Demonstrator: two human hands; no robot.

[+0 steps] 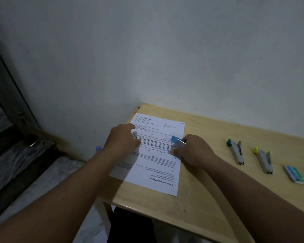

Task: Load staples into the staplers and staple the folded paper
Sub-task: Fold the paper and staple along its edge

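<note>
We have the printed sheet (153,155) lying flat under both hands, with a dark band of doubled text running across its middle between them (we read that as the fold line, though the blur leaves it uncertain). Our right hand (193,151) pinches the blue-capped stapler (177,142) between fingers and thumb at the sheet's right edge; our left hand (125,137) lies spread and flat on the sheet's left side, pressing it down.

To do this step well, we judge that the left palm should pin the layers so they cannot slide, and the stapler's mouth should bite squarely over the edge before we squeeze.

The stapler's long axis runs from our right fingers diagonally up and left, blue end pointing away from us toward the sheet's far edge. The sheet's long axis runs away from us.

Beyond our right hand lie a green-capped stapler (235,151), then a yellow-capped stapler (263,160), then a staple box (295,174), all on the wooden table (218,199).
</note>
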